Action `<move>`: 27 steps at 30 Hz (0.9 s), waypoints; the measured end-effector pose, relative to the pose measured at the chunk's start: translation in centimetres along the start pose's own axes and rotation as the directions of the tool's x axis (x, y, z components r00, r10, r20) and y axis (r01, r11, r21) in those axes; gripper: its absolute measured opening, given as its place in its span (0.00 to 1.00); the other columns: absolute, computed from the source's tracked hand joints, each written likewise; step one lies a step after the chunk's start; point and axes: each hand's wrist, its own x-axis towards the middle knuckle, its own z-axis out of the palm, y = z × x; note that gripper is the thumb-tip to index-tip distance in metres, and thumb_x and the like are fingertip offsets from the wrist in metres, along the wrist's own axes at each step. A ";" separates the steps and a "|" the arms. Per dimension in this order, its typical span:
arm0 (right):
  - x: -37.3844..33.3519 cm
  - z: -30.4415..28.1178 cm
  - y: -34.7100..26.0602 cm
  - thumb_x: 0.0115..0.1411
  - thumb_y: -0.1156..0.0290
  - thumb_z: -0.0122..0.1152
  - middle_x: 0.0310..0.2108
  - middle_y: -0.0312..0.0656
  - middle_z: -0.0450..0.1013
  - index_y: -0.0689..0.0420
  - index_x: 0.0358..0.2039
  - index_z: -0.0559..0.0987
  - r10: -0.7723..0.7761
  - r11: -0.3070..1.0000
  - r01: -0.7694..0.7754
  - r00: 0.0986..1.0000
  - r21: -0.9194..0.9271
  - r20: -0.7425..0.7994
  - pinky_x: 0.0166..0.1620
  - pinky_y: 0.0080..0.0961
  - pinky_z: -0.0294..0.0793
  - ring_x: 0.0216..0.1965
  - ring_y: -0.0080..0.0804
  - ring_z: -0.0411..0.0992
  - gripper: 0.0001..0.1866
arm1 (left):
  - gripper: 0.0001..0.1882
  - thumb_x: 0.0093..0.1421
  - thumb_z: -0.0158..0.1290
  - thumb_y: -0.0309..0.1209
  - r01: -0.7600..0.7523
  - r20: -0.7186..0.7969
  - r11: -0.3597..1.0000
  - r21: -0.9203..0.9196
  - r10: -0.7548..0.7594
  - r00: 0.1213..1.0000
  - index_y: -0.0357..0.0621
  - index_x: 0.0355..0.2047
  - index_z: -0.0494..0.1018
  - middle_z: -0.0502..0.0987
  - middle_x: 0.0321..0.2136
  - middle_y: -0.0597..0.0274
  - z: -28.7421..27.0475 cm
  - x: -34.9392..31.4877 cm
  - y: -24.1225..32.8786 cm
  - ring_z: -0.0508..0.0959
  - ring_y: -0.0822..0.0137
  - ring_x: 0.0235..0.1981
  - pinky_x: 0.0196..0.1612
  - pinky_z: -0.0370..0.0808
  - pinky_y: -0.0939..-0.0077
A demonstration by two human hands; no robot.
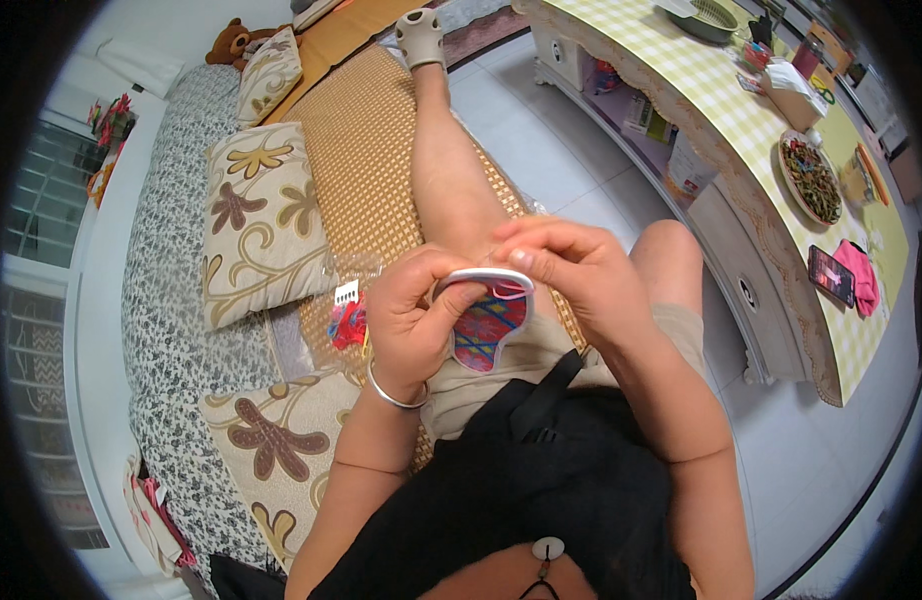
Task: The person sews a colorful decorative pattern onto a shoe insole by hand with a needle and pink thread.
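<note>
My left hand (409, 312) grips an embroidered insole (477, 334) over my lap, thumb on its patterned face. The insole has a white rim and a pink, blue and red pattern, and its upper end curls toward me. A loop of pink thread (507, 291) lies at that end. Just above and to the right, my right hand (566, 262) is closed in a pinch. What its fingertips hold is too small to make out. By my left wrist lies a clear plastic packet with red and blue thread bundles (349, 322).
Patterned cushions (266, 215) rest on the woven mat (366, 130) to my left, with a teddy bear (231, 42) at the far end. Along the right stands a cabinet with a checked tablecloth (716, 95), bearing a food dish (809, 178), a phone (831, 275) and a pink cloth (861, 275).
</note>
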 end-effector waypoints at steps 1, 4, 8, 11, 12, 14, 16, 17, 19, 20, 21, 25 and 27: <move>-0.1 0.1 0.1 0.55 0.76 0.63 0.40 0.41 0.76 0.63 0.34 0.81 0.082 0.987 -0.084 0.996 0.136 0.023 0.46 0.24 0.71 0.39 0.25 0.72 0.07 | 0.04 0.54 0.59 0.23 0.001 0.078 1.000 -0.018 0.001 0.997 0.35 0.29 0.75 0.75 0.24 0.63 -0.1 0.3 0.1 0.73 0.74 0.26 0.28 0.68 0.83; -0.4 0.3 1.0 0.55 0.76 0.63 0.39 0.42 0.76 0.64 0.32 0.80 0.251 0.845 -0.282 0.959 0.455 0.128 0.50 0.23 0.71 0.40 0.26 0.73 0.05 | 0.04 0.53 0.60 0.23 0.079 0.123 0.989 -0.124 -0.063 0.990 0.36 0.27 0.75 0.75 0.24 0.62 -0.1 0.3 -0.8 0.73 0.73 0.25 0.29 0.68 0.83; -0.2 -0.1 2.4 0.56 0.75 0.63 0.40 0.42 0.75 0.63 0.33 0.79 0.210 0.850 -0.215 0.976 0.481 0.065 0.45 0.21 0.71 0.41 0.24 0.72 0.06 | 0.03 0.52 0.58 0.21 -0.147 0.170 0.988 -0.057 0.154 0.973 0.37 0.27 0.75 0.74 0.23 0.61 0.6 0.4 -1.0 0.74 0.70 0.25 0.29 0.69 0.80; 1.9 -2.5 3.1 0.58 0.75 0.60 0.38 0.41 0.76 0.62 0.33 0.76 0.172 0.903 -0.098 0.975 0.419 -0.142 0.38 0.20 0.69 0.39 0.23 0.71 0.04 | 0.05 0.53 0.58 0.24 -0.126 0.299 0.983 -0.135 0.161 0.941 0.35 0.25 0.73 0.74 0.23 0.59 0.7 -0.2 -0.4 0.74 0.67 0.26 0.30 0.69 0.77; 2.0 -2.6 2.1 0.58 0.76 0.58 0.39 0.42 0.76 0.61 0.34 0.75 0.158 0.840 -0.057 0.977 0.540 -0.142 0.35 0.18 0.69 0.35 0.22 0.70 0.04 | 0.05 0.55 0.56 0.24 -0.130 0.269 0.984 -0.122 0.159 0.950 0.36 0.25 0.72 0.73 0.23 0.59 0.5 -0.1 -0.5 0.72 0.67 0.23 0.28 0.69 0.76; 1.3 -3.8 0.0 0.59 0.78 0.55 0.37 0.41 0.75 0.60 0.37 0.73 0.164 0.736 0.025 0.963 0.677 -0.214 0.29 0.14 0.66 0.27 0.20 0.65 0.05 | 0.06 0.56 0.56 0.24 -0.022 0.101 0.961 -0.274 0.051 0.994 0.36 0.27 0.70 0.71 0.22 0.60 -0.5 0.0 -1.8 0.71 0.67 0.21 0.26 0.70 0.77; 0.1 -7.8 -0.8 0.60 0.80 0.53 0.30 0.36 0.70 0.59 0.38 0.71 0.069 0.696 0.110 0.973 0.709 -0.218 0.22 0.10 0.60 0.22 0.17 0.60 0.06 | 0.04 0.57 0.53 0.23 0.049 0.020 0.846 -0.530 -0.045 0.999 0.37 0.28 0.68 0.70 0.23 0.61 -2.5 0.6 -2.3 0.69 0.68 0.19 0.24 0.69 0.79; -0.5 -10.6 -0.9 0.60 0.81 0.52 0.26 0.33 0.66 0.59 0.38 0.69 -0.042 0.673 0.140 0.988 0.727 -0.152 0.19 0.09 0.57 0.20 0.17 0.58 0.06 | 0.02 0.59 0.50 0.22 0.070 0.017 0.725 -0.685 -0.080 0.997 0.38 0.29 0.68 0.70 0.24 0.61 -4.1 0.8 -2.3 0.68 0.70 0.19 0.22 0.67 0.80; -2.4 -15.3 -2.6 0.59 0.82 0.51 0.21 0.31 0.57 0.58 0.34 0.68 -0.045 0.777 0.317 0.890 0.545 -0.454 0.19 0.11 0.55 0.20 0.16 0.55 0.05 | 0.06 0.61 0.50 0.27 -0.020 -0.044 0.609 -0.793 -0.025 0.999 0.39 0.29 0.66 0.69 0.23 0.61 -8.0 1.1 -2.9 0.69 0.70 0.20 0.19 0.67 0.82; -4.0 -20.1 -2.4 0.59 0.84 0.51 0.21 0.31 0.57 0.58 0.32 0.67 -0.091 0.724 0.419 0.846 0.549 -0.526 0.19 0.13 0.53 0.19 0.17 0.53 0.06 | 0.07 0.62 0.50 0.28 -0.077 -0.084 0.572 -0.817 0.015 0.996 0.39 0.29 0.65 0.68 0.23 0.62 -10.2 1.4 -3.3 0.69 0.70 0.20 0.19 0.68 0.81; -5.7 -24.2 -2.8 0.58 0.86 0.51 0.19 0.31 0.55 0.59 0.30 0.66 -0.098 0.671 0.485 0.808 0.561 -0.581 0.18 0.14 0.52 0.18 0.17 0.52 0.07 | 0.08 0.63 0.49 0.29 -0.137 -0.130 0.536 -0.833 0.050 0.990 0.39 0.29 0.65 0.68 0.22 0.62 -12.6 1.4 -3.9 0.69 0.71 0.20 0.19 0.68 0.81; -16.8 -41.5 -1.9 0.59 0.84 0.53 0.19 0.32 0.58 0.60 0.33 0.69 -0.204 0.650 0.726 0.450 0.223 -0.869 0.17 0.15 0.50 0.16 0.17 0.51 0.06 | 0.05 0.62 0.49 0.26 -0.154 -0.164 0.390 -0.908 0.009 0.986 0.41 0.29 0.64 0.65 0.20 0.64 -16.5 1.3 -7.2 0.64 0.71 0.15 0.17 0.63 0.79; -11.8 -33.6 -2.0 0.59 0.81 0.55 0.21 0.32 0.62 0.60 0.37 0.70 -0.206 0.805 0.589 0.382 0.065 -0.901 0.17 0.14 0.51 0.17 0.17 0.53 0.07 | 0.06 0.63 0.46 0.27 0.048 0.038 0.232 -0.972 -0.047 0.998 0.42 0.29 0.64 0.65 0.19 0.64 -13.3 1.0 -7.0 0.64 0.71 0.14 0.15 0.62 0.78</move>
